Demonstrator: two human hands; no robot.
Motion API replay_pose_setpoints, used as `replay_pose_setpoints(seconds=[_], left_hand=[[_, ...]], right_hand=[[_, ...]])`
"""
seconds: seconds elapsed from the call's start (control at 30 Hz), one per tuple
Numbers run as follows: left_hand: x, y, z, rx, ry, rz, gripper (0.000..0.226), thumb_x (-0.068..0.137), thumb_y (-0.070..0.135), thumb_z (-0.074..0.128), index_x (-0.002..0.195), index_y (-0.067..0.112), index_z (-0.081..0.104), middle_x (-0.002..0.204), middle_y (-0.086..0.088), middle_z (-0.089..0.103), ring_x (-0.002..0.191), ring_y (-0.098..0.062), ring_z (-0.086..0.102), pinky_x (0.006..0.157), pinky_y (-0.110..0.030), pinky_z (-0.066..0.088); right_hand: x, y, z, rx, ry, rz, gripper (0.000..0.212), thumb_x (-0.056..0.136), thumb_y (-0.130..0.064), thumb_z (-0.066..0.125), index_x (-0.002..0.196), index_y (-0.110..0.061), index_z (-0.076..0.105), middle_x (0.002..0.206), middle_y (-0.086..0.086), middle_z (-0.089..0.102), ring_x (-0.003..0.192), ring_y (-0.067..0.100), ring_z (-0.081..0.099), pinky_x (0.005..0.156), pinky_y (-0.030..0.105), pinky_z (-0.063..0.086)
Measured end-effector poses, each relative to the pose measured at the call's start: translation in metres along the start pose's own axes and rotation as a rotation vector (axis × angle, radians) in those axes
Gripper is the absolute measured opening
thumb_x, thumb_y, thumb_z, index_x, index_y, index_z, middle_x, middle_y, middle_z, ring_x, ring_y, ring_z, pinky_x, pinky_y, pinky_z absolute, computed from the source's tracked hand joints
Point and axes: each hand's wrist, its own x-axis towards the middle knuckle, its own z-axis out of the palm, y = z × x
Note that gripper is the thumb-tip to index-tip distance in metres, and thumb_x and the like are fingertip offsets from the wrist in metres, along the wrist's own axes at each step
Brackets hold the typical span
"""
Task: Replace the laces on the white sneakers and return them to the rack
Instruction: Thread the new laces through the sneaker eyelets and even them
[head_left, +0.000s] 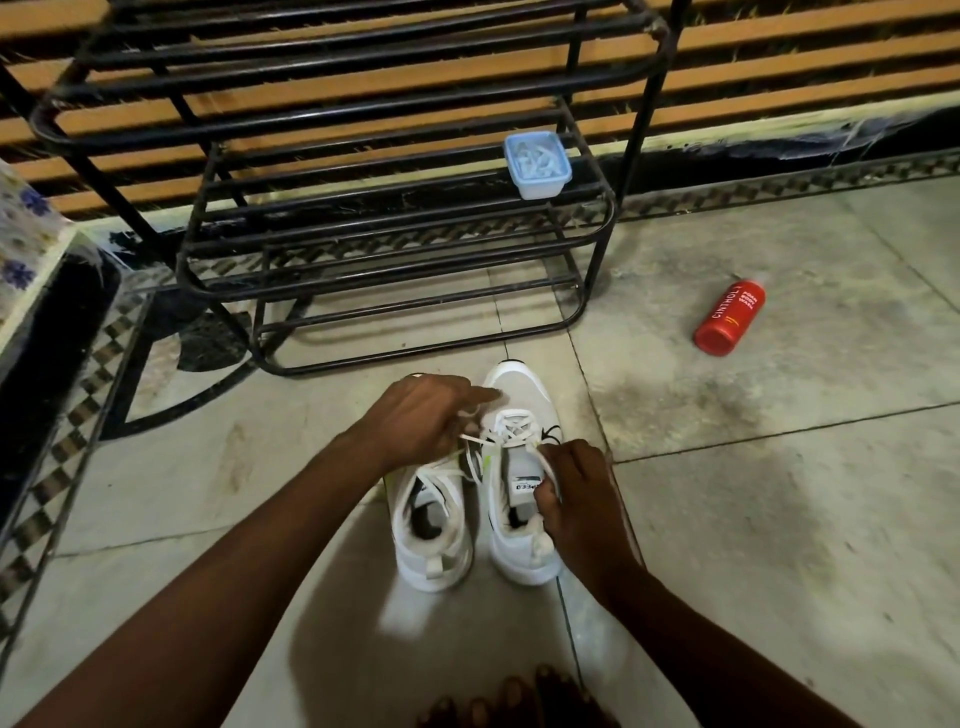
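Head view. Two white sneakers side by side on the tiled floor (779, 467), toes toward the black metal rack (395, 270) just beyond them. Left sneaker (434, 540) and right sneaker (519, 395) touch or nearly touch. Left hand (415, 415) above the left sneaker's front, fingers curled around a white lace (475, 449) running to the right sneaker's eyelets. Right hand (576, 499) at the right sneaker's collar, fingers pinched on the lace's other end. Blue-lidded container (537, 165) on a rack shelf, far right. Red bottle (730, 318) lying on the floor, right, well apart.
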Motion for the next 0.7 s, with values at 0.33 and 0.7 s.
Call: replay_pose_setpoints(seconds=[0.33,0.7], left_hand=[[0.008,0.018,0.010,0.193,-0.033,-0.111,0.022,0.091,0.036,0.066,0.107,0.021,0.060,0.121,-0.004,0.046,0.105,-0.027,0.050,0.070,-0.044,0.054],[0.004,0.029,-0.013,-0.736,0.209,-0.285,0.012,0.088,0.012,0.078,0.088,0.023,0.072,0.083,0.006,0.072,0.080,-0.009,0.067,0.075,-0.027,0.053]], right_hand=[[-0.002,-0.002,0.004,-0.032,0.018,0.027,0.041,0.082,-0.015,0.048,0.120,-0.009,0.064,0.108,0.007,0.056,0.099,0.025,0.053,0.079,0.023,0.039],[0.003,-0.006,-0.005,0.058,0.051,-0.042,0.033,0.094,-0.023,0.048,0.119,-0.009,0.064,0.107,0.005,0.058,0.095,0.023,0.057,0.082,0.020,0.039]])
